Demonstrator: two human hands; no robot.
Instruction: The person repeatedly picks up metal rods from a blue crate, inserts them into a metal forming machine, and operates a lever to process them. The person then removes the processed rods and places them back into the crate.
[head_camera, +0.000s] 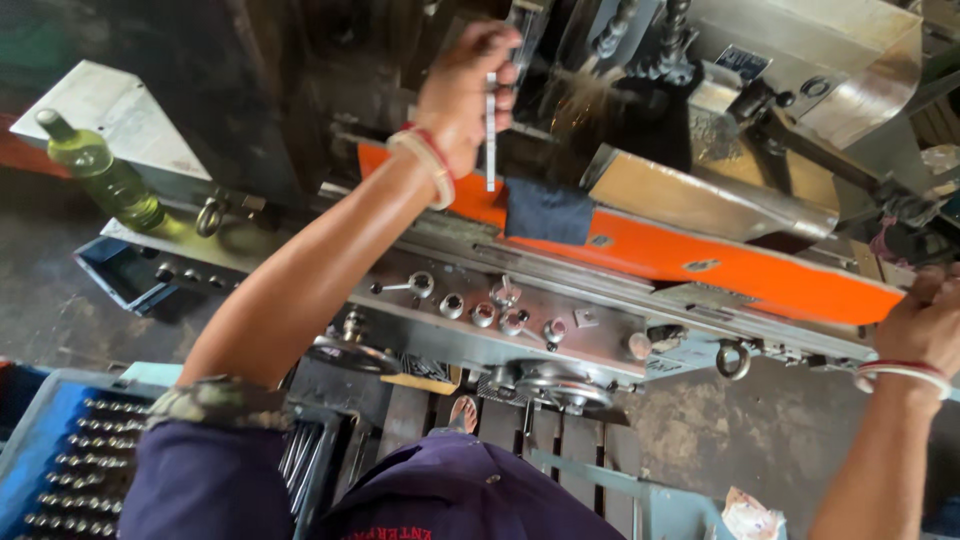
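We're looking down over a long metal machine (560, 330) with an orange guard strip (720, 265) along its top. Our left hand (465, 85) is up at the machine's upper part, fingers clamped around a thin, pale metal rod (490, 130) that hangs upright just above the orange strip and a dark blue cloth (547, 212). Our right hand (925, 320) is well apart, out at the far end, curled over the machine's edge, though we cannot tell how tightly. A green bottle (100, 170) lies to the left, a blue tray of metal pins (65, 465) near our elbow.
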